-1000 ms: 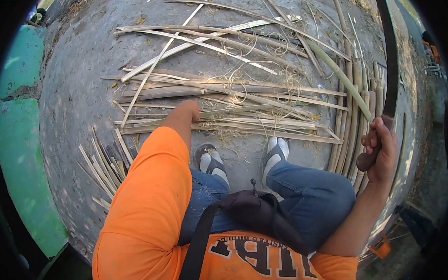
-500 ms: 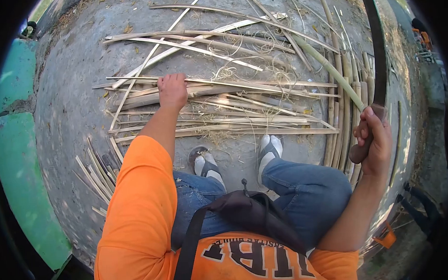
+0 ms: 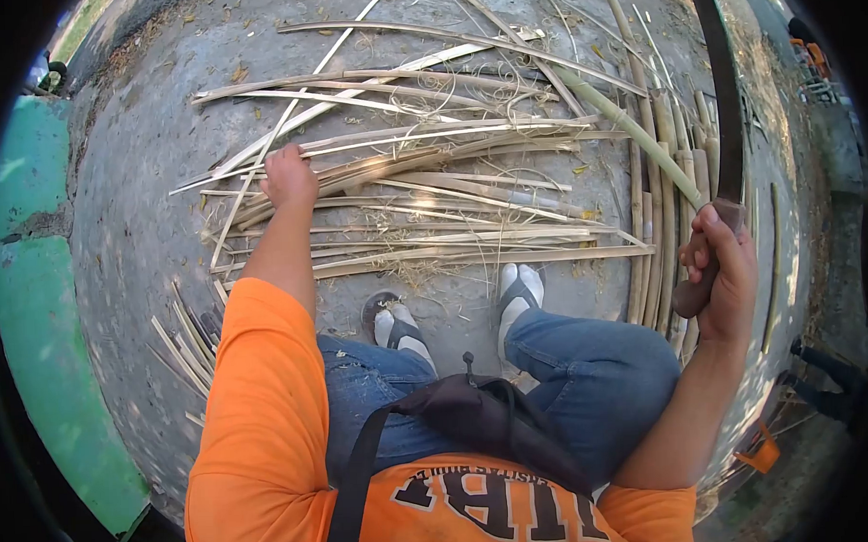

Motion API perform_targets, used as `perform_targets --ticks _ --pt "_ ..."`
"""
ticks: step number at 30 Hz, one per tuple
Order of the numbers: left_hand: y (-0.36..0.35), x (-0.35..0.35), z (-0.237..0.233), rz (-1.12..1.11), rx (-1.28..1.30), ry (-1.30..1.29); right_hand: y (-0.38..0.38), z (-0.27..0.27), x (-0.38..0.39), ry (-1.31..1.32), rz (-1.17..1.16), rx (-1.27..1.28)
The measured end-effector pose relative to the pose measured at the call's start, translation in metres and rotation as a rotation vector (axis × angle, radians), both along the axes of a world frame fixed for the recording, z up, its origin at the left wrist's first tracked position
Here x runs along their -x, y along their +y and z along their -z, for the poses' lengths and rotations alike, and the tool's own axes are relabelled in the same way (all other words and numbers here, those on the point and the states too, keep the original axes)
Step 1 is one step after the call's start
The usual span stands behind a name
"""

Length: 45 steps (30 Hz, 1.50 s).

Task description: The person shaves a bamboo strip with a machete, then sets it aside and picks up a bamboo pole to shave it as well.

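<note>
My left hand point(image 3: 289, 177) is closed around long, pale bamboo strips point(image 3: 429, 132) near their left end. These strips lie across a pile of split bamboo point(image 3: 392, 165) in front of my feet. My right hand point(image 3: 719, 266) grips a machete by its brown wooden handle point(image 3: 695, 296). Its long dark blade point(image 3: 726, 89) points upward and away from me, at the right of the view. A greenish bamboo pole point(image 3: 630, 126) runs diagonally to just beside the handle.
Several bamboo poles point(image 3: 655, 244) lie lengthwise at the right. Thin strips point(image 3: 183, 351) are bunched on the concrete at the left. Curled shavings point(image 3: 405, 272) litter the ground by my sandalled feet point(image 3: 521, 289). A green painted slab point(image 3: 45, 351) borders the left side.
My left hand has moved left, and the strips in it have slid left and away from me over the pile. My right hand holds the machete almost still.
</note>
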<state>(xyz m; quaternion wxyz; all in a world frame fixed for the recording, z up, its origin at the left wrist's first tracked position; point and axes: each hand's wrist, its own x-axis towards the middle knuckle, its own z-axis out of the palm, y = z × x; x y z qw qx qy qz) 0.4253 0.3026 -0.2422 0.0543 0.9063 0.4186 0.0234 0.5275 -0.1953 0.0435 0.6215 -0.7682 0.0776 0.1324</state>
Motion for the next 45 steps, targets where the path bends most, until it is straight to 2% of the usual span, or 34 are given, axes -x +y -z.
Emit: perform_targets --ticks 3,6,8,10,12,14,18,21,24,27,30,33,36,45 --pt "0.005 0.005 0.004 0.003 0.101 0.108 0.0 -0.001 0.002 -0.012 0.016 0.007" --pt "-0.02 0.012 0.021 0.174 -0.069 0.195 0.0 -0.001 0.002 -0.015 0.041 0.014" --pt "-0.053 0.015 0.02 0.408 -0.264 0.136 -0.001 -0.001 0.002 -0.003 0.025 0.007" --pt "-0.078 0.003 0.017 0.562 0.065 0.207 -0.002 -0.001 0.001 -0.003 0.007 -0.007" --pt "-0.105 -0.013 0.023 0.544 0.489 0.386 -0.002 -0.002 0.002 -0.008 -0.015 -0.025" --pt "-0.118 -0.016 0.062 0.694 0.732 0.551 -0.003 -0.003 0.003 -0.004 -0.008 -0.008" --pt "-0.136 -0.005 0.065 0.682 0.594 0.574 -0.004 -0.003 0.001 -0.002 0.004 0.029" --pt "-0.129 -0.006 0.053 0.591 0.468 0.628 -0.009 0.001 -0.001 -0.017 0.013 -0.027" --pt "-0.117 -0.01 0.049 0.613 0.358 0.688 -0.011 0.002 -0.001 -0.008 0.052 -0.061" --pt "-0.128 -0.011 0.043 0.572 0.285 0.65 -0.015 0.005 -0.004 0.016 0.051 -0.095" --pt "-0.128 -0.024 0.054 0.563 0.485 0.736 -0.015 0.005 -0.004 0.033 0.05 -0.096" --pt "-0.133 -0.025 0.063 0.562 0.5 0.706 -0.015 0.007 -0.005 0.034 0.052 -0.092" --pt "-0.134 -0.016 0.071 0.624 0.363 0.663 -0.01 0.006 -0.003 0.038 0.051 -0.083" --pt "-0.127 -0.021 0.065 0.623 0.356 0.687 -0.007 0.008 -0.005 0.053 0.03 -0.065"
